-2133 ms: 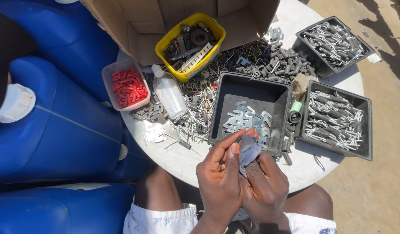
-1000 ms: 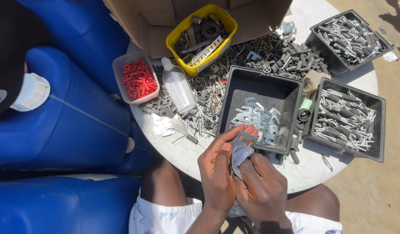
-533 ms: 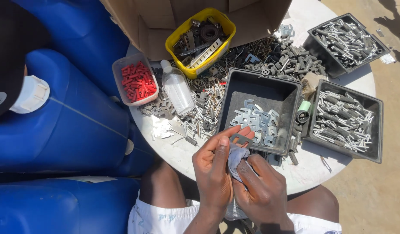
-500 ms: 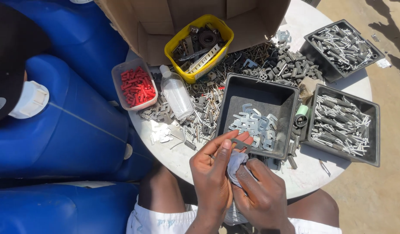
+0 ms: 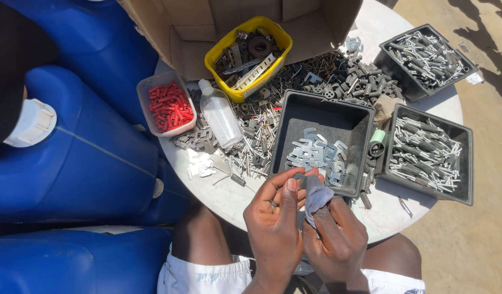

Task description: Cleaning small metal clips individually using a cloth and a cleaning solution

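My left hand [image 5: 275, 226] pinches a small grey metal bracket [image 5: 301, 179] between thumb and fingers at the near edge of the round white table [image 5: 234, 196]. My right hand [image 5: 338, 242] presses a grey-blue cloth [image 5: 316, 197] against that bracket. Both hands sit just in front of a black tray [image 5: 294, 122] that holds several flat grey brackets [image 5: 319, 155].
Two more black trays of silver pins [image 5: 425, 149] [image 5: 425, 50] stand at right. A yellow tub of parts [image 5: 248, 50], a clear bottle [image 5: 221, 115], a box of red plugs [image 5: 166, 106], loose hardware and a cardboard box [image 5: 218, 22] lie farther back. Blue jerrycans [image 5: 82, 158] crowd the left.
My hands have kept working the cloth over the bracket, shifting slightly nearer to me. The view has wobbled a little; the things on the table have not moved.
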